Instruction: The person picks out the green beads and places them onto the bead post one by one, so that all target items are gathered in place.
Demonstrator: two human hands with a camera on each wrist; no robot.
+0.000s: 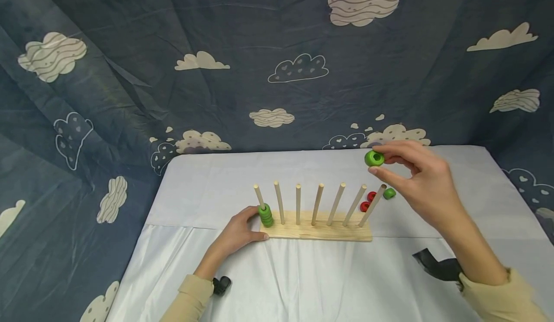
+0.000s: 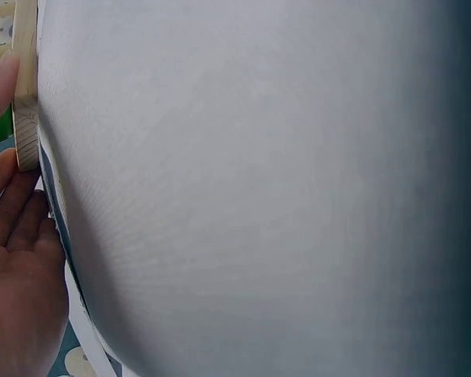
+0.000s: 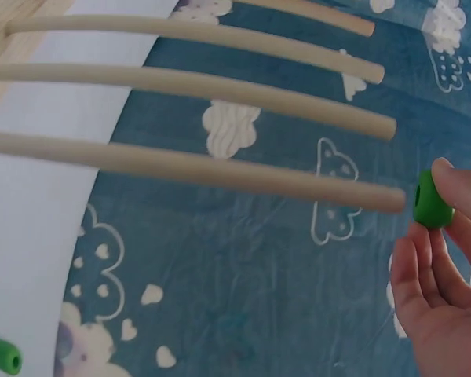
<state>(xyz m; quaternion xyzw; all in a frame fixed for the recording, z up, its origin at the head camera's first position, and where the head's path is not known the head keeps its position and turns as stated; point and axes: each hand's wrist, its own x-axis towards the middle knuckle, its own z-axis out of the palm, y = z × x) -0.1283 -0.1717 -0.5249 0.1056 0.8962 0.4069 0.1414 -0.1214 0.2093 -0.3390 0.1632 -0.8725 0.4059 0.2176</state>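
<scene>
Left wrist view mostly blank white cloth; only end of wooden base [image 2: 25, 110] and palm edge visible. Left hand [image 1: 238, 233] rests against base end, fingers relaxed, beside green bead stack [image 1: 266, 215]. Right hand [image 1: 415, 177] pinches green bead [image 1: 374, 158] at fingertips, in air just off tip of rightmost peg [image 1: 373, 204]. Loose beads [image 1: 371, 197] on bench [image 1: 303, 274], partly hidden behind pegs.

bead [image 1: 374, 158]: green, in right hand
stack [image 1: 266, 214]: green beads on first peg
loose beads: two red [image 1: 368, 201], one green [image 1: 389, 193]
pegs [image 1: 298, 203] and base [image 1: 320, 232]: pale bare wood
table [image 1: 303, 278]: white cloth
backdrop [image 1: 173, 71]: dark blue, cream and outlined clouds
sleeves [image 1: 506, 298]: beige
</scene>
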